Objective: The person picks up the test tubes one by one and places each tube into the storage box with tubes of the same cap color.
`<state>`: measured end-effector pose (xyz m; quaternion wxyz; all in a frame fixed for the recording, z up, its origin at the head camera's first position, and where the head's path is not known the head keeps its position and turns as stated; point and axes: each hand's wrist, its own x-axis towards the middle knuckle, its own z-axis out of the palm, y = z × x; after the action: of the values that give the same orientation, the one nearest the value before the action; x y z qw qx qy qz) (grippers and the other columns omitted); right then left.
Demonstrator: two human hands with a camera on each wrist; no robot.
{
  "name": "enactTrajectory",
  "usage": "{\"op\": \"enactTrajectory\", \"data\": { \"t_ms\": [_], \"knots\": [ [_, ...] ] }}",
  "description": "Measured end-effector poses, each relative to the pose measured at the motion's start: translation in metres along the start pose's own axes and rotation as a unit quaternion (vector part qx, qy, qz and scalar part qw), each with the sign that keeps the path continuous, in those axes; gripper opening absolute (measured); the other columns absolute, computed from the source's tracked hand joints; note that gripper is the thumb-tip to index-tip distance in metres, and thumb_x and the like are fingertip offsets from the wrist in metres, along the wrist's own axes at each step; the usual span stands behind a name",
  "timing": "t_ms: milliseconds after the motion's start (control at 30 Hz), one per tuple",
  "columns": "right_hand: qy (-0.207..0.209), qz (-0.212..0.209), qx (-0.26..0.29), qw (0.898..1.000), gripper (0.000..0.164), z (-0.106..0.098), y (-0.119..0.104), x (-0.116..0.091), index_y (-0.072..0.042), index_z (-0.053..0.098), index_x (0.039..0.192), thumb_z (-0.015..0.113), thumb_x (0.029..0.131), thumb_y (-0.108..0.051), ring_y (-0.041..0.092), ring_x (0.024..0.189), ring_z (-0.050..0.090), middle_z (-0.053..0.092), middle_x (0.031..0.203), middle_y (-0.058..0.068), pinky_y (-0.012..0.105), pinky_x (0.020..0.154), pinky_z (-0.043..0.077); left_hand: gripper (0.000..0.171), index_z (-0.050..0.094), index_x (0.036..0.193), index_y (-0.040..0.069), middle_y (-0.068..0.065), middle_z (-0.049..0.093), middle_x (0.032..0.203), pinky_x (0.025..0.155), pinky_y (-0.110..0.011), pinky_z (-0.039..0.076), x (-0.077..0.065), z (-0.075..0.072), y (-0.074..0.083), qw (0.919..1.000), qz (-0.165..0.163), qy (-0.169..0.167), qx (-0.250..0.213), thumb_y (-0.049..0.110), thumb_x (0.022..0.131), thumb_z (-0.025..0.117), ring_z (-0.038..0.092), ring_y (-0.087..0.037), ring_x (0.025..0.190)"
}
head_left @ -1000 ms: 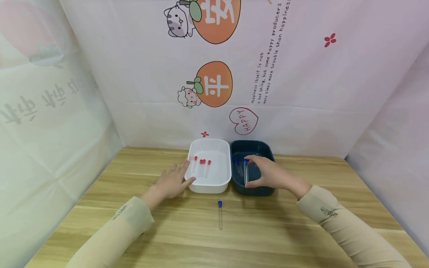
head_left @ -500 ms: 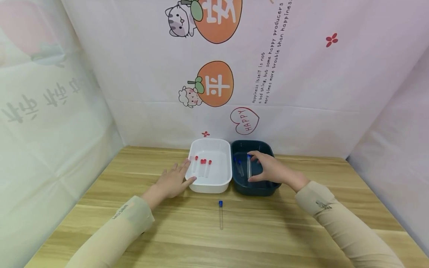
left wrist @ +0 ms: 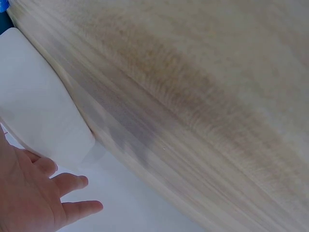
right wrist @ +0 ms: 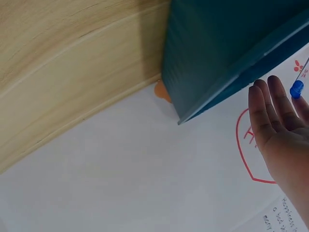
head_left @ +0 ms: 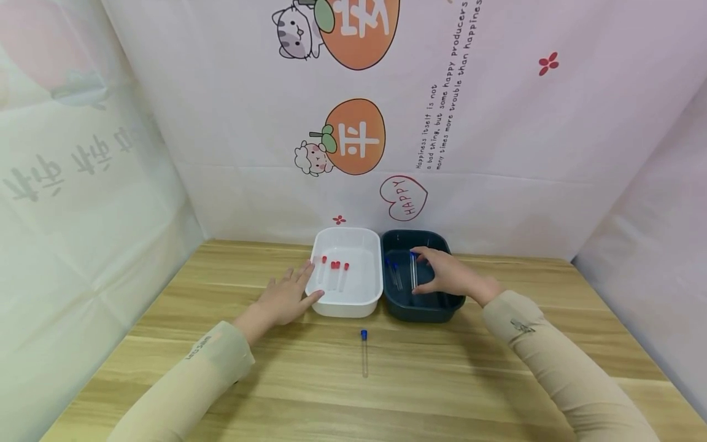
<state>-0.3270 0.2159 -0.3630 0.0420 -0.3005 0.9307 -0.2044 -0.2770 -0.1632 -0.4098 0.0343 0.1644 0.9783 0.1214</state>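
Note:
In the head view my right hand (head_left: 450, 275) holds a blue-capped test tube (head_left: 413, 274) upright over the dark teal bin (head_left: 422, 314), fingers at the cap and thumb near the lower end. Other blue-capped test tubes (head_left: 396, 279) lie inside that bin. The held tube's blue cap (right wrist: 297, 89) shows beside the fingers in the right wrist view. My left hand (head_left: 283, 299) touches the left rim of the white bin (head_left: 345, 311), its fingers spread and holding nothing. Several red-capped test tubes (head_left: 341, 279) lie in the white bin.
One more blue-capped test tube (head_left: 364, 356) lies on the wooden table (head_left: 309, 393) in front of the two bins, which stand side by side. Behind them rises a printed white cloth (head_left: 486, 209), with more cloth on both sides.
My right hand has moved slightly right and away from me with the blue-capped test tube, further over the dark bin. My left hand stays at the white bin.

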Motion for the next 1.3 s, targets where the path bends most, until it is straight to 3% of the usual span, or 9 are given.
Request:
{"op": "enactTrajectory", "data": {
  "t_ms": [1033, 1300],
  "knots": [
    [-0.034, 0.022, -0.055, 0.998, 0.089, 0.018, 0.022, 0.027, 0.009, 0.043, 0.147, 0.088, 0.083, -0.031, 0.041, 0.123, 0.056, 0.061, 0.129, 0.026, 0.056, 0.107, 0.044, 0.081, 0.014, 0.165, 0.008, -0.01, 0.016, 0.17, 0.113, -0.074, 0.017, -0.001, 0.0, 0.001, 1.0, -0.001, -0.003, -0.002, 0.058, 0.106, 0.04, 0.02, -0.047, 0.151],
    [-0.045, 0.016, -0.05, 0.998, 0.088, 0.022, 0.03, 0.036, 0.009, 0.044, 0.148, 0.088, 0.082, -0.032, 0.045, 0.13, 0.052, 0.061, 0.13, 0.026, 0.058, 0.11, 0.039, 0.081, 0.014, 0.165, 0.008, -0.009, 0.015, 0.17, 0.113, -0.074, 0.018, 0.0, 0.0, 0.0, 1.0, -0.002, 0.002, 0.002, 0.058, 0.107, 0.04, 0.021, -0.047, 0.151]
  ]
}}
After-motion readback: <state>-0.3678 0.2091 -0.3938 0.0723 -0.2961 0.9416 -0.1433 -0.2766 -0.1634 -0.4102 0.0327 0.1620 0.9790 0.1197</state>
